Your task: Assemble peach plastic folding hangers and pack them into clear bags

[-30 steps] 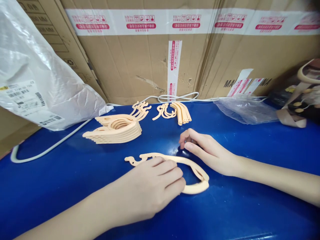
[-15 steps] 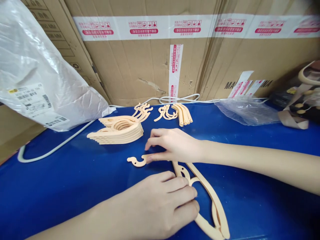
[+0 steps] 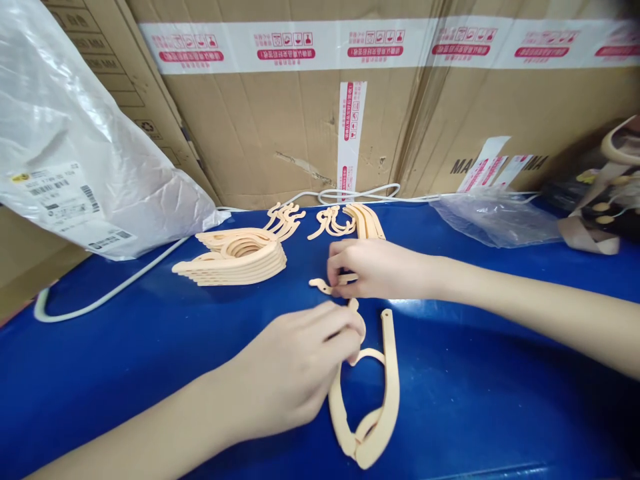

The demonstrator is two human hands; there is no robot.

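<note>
A peach folding hanger [image 3: 391, 393] lies on the blue tabletop, its two arms joined at the near end and apart at the far end. My left hand [image 3: 300, 367] is closed on the upper part of its left arm, fingers bent around it. Just beyond, my right hand [image 3: 380, 269] pinches a small curved hanger hook [image 3: 320, 285] between thumb and fingers, close above the table. The hook's right part is partly hidden by the fingers. The right arm's far end, with a small hole, stands free of both hands.
A stack of folded hangers [image 3: 235, 270] lies at the back left. Behind it are loose hooks [image 3: 285, 220], with more hooks [image 3: 333, 221] and hanger arms [image 3: 367, 220] to the right. A white cable [image 3: 120, 293], a silver bag [image 3: 95, 153], a clear plastic bag [image 3: 493, 220] and cartons [image 3: 280, 120] surround them.
My right hand has lifted the hook and moved it back and right. My left hand has shifted left and back along the hanger, which has turned more upright in view.
</note>
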